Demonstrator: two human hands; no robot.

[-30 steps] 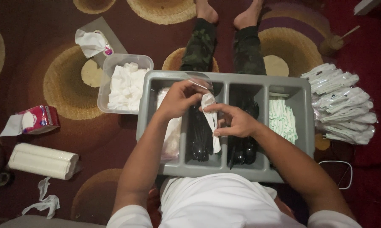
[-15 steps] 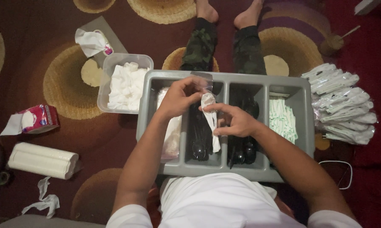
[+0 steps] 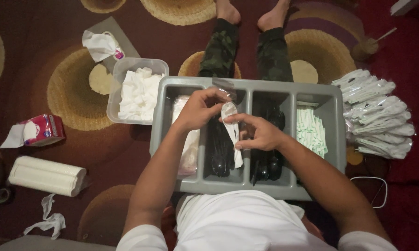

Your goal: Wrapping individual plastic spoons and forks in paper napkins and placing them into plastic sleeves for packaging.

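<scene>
a folded white napkin is held over the middle of a grey divided cutlery tray, which sits across the lap at the centre of the frame. the left hand is closed around the napkin's upper end, fingers curled over the top, with a bit of clear plastic wrapper seen just above the fingertips. the right hand is pinched on the napkin just below that, thumb and forefinger meeting on the fold, the other fingers loosely bent. the napkin's lower end hangs down over the compartment of black plastic cutlery. more black cutlery is seen in the next compartment to the right, and pale green sachets fill the rightmost one. the leftmost compartment is lined with something white under clear plastic; what it is cannot be told.

left of the tray, touching its corner, a clear plastic tub of white napkins rests on the patterned carpet. a pile of wrapped cutlery packs lies at the right edge of the frame. at the left, a red tissue packet and a white roll lie well apart from the tray.
</scene>
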